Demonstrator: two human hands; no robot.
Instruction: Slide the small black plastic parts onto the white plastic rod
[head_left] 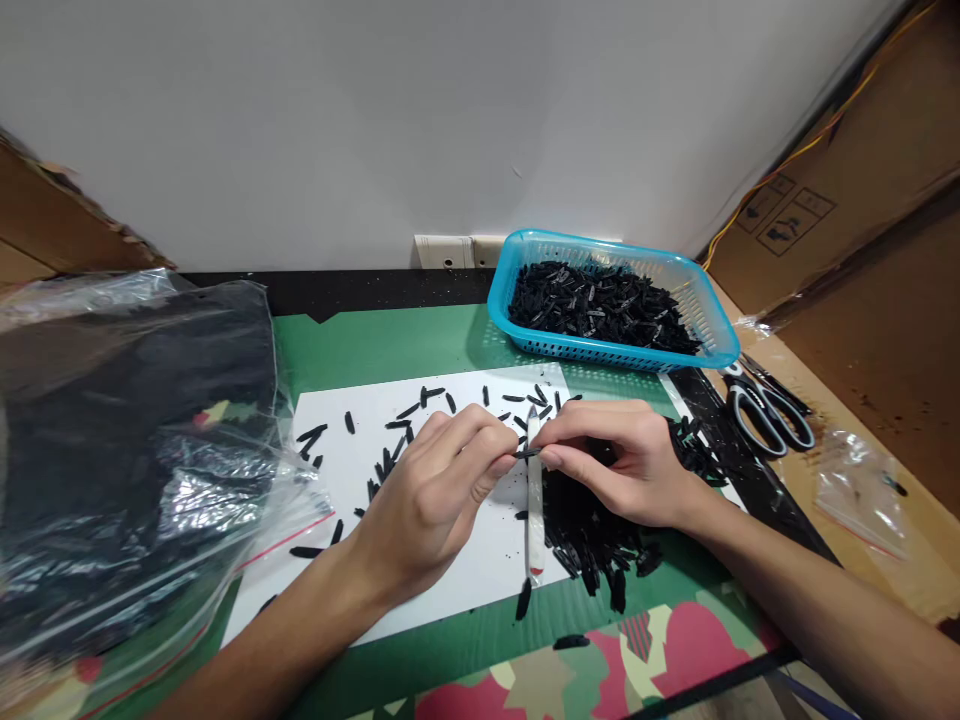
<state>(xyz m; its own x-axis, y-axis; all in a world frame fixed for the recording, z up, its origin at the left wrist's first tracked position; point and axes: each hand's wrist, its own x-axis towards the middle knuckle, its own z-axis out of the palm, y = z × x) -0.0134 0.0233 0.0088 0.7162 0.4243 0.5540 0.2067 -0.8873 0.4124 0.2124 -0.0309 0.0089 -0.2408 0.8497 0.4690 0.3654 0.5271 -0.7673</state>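
My left hand point(450, 490) and my right hand point(619, 455) meet over the white sheet point(450, 600), each pinching one end of a small thin black piece point(527, 454). Under the fingertips a white stick-like tool point(535, 520) with a red end lies lengthwise on the sheet. Many black pieces are scattered over the paper on the left. A dense pile of black pieces point(592, 530) lies beneath and in front of my right hand, which partly hides it.
A blue basket point(615, 355) of black pieces stands at the back right. Scissors point(769, 415) and a small clear bag point(862, 495) lie further right. Large plastic bags point(135, 430) cover the left side. A wall with sockets point(448, 252) rises behind; cardboard point(862, 250) stands at the right.
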